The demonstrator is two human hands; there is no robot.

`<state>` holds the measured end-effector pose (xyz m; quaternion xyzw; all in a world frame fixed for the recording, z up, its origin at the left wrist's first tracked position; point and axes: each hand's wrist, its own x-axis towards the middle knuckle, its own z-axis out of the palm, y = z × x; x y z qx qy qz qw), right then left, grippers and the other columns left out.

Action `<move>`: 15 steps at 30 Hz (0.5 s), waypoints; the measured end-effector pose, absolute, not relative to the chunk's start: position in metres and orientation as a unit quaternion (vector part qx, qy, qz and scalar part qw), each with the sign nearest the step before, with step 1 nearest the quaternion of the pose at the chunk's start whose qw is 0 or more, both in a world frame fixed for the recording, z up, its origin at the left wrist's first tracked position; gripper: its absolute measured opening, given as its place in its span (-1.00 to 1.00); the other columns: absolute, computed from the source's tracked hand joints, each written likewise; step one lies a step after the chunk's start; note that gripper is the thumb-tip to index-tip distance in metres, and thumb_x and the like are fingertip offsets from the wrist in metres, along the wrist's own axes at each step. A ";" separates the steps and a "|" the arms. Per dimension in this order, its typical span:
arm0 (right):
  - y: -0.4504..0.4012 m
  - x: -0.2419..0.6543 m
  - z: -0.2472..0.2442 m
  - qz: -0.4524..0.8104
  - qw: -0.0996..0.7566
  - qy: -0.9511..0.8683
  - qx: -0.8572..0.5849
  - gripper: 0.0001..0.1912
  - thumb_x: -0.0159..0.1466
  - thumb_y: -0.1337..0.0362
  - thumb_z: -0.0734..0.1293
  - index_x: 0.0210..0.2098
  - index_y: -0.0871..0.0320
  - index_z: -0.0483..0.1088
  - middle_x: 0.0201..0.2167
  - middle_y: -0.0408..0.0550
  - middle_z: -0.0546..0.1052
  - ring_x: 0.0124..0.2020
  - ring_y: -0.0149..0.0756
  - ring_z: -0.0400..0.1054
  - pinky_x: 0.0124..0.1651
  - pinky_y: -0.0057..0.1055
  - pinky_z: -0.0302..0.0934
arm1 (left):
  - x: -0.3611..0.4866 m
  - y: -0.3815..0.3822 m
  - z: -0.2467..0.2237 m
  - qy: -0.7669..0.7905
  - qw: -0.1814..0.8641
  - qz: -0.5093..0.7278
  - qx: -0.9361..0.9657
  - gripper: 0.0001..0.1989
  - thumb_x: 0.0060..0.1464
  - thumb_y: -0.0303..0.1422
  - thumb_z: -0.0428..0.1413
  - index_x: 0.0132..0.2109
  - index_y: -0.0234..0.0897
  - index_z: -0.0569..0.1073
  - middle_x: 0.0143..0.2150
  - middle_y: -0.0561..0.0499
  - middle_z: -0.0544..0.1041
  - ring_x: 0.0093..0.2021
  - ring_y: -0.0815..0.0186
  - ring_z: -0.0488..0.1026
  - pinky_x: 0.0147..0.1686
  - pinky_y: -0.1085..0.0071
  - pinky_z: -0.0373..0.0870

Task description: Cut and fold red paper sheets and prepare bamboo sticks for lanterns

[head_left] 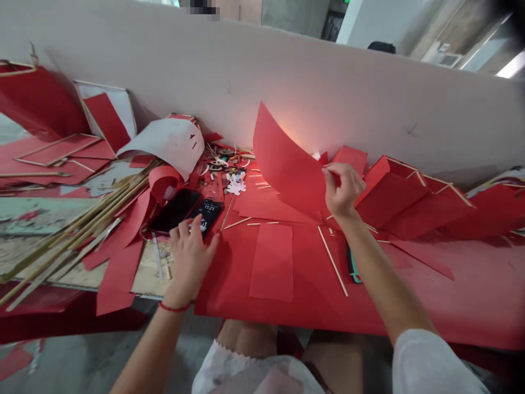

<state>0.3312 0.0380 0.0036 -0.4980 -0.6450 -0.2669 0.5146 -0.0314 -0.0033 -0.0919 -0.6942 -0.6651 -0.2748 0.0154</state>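
Note:
A curved red paper sheet (287, 164) hangs upright above the work surface, its right edge pinched in my right hand (343, 189). My left hand (192, 254), fingers apart, is at the lit phone (210, 210), with a fingertip over its screen. Beside that phone lies a second dark phone (174, 210). A red paper rectangle (271, 262) lies flat in the middle of the large red sheet (229, 290). To its right is a thin wooden stick (333, 261), and a green-handled tool (353, 265) sits partly behind my right forearm.
Bamboo strips (88, 221) and red paper strips cover the left side. Scraps (223, 164) and a curled white sheet (166, 143) lie near the wall (213, 71). Red paper forms with wooden frames (394, 191) stand at the right.

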 end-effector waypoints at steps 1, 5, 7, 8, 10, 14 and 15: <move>0.032 0.332 0.006 -0.298 0.530 -0.630 -0.484 -0.65 0.45 0.01 0.18 -0.30 0.08 0.41 -0.36 -0.05 0.59 -0.30 -0.28 0.52 -0.16 -0.29 0.36 | -0.041 0.010 -0.090 -0.668 0.022 -0.235 -0.706 -0.33 0.22 -0.12 0.04 0.33 -0.49 0.27 0.22 -0.43 0.36 0.24 -0.23 0.26 0.21 -0.04 0.21; 0.004 0.331 0.014 -0.361 0.604 -0.576 -0.416 -0.75 0.40 0.06 0.30 -0.32 0.07 0.41 -0.46 -0.12 0.55 -0.41 -0.28 0.51 -0.30 -0.30 0.38 | -0.054 0.059 -0.083 -0.658 0.033 -0.111 -0.744 -0.26 0.17 -0.13 0.08 0.34 -0.57 0.21 0.20 -0.47 0.43 0.22 -0.23 0.32 0.17 0.03 0.24; -0.013 0.328 0.015 -0.360 0.633 -0.565 -0.389 -0.84 0.36 0.14 0.36 -0.29 0.07 0.43 -0.46 -0.14 0.55 -0.43 -0.28 0.50 -0.37 -0.32 0.36 | -0.050 0.075 -0.079 -0.653 0.033 -0.093 -0.751 -0.29 0.14 -0.10 0.11 0.29 -0.52 0.28 0.12 -0.45 0.48 0.15 -0.23 0.39 0.12 0.04 0.28; -0.023 0.326 0.015 -0.353 0.643 -0.563 -0.382 -0.88 0.34 0.17 0.38 -0.28 0.07 0.44 -0.46 -0.15 0.55 -0.45 -0.29 0.49 -0.40 -0.33 0.34 | -0.047 0.080 -0.077 -0.652 0.032 -0.087 -0.752 -0.30 0.11 -0.09 0.12 0.27 -0.49 0.30 0.09 -0.44 0.50 0.12 -0.23 0.41 0.09 0.04 0.29; -0.042 0.322 0.015 -0.335 0.659 -0.556 -0.381 -0.92 0.32 0.22 0.41 -0.28 0.07 0.47 -0.47 -0.16 0.54 -0.48 -0.30 0.47 -0.46 -0.37 0.29 | -0.042 0.086 -0.074 -0.660 0.032 -0.079 -0.747 -0.30 0.07 -0.08 0.14 0.24 -0.46 0.33 0.03 -0.43 0.52 0.06 -0.23 0.45 0.03 0.05 0.32; -0.077 0.324 0.012 -0.280 0.701 -0.493 -0.433 -0.84 0.26 0.16 0.47 -0.33 0.08 0.48 -0.46 -0.19 0.49 -0.47 -0.35 0.42 -0.45 -0.39 0.26 | -0.035 0.091 -0.072 -0.681 0.023 -0.078 -0.728 -0.31 0.03 -0.05 0.14 0.18 -0.48 0.37 0.00 -0.47 0.53 0.03 -0.24 0.46 -0.02 0.06 0.35; -0.084 0.328 0.010 -0.239 0.702 -0.476 -0.473 -0.82 0.28 0.12 0.45 -0.32 0.08 0.47 -0.44 -0.19 0.48 -0.44 -0.35 0.41 -0.41 -0.38 0.27 | -0.035 0.091 -0.072 -0.682 0.019 -0.078 -0.726 -0.31 0.04 -0.05 0.14 0.17 -0.49 0.37 0.00 -0.48 0.53 0.02 -0.24 0.47 -0.03 0.07 0.35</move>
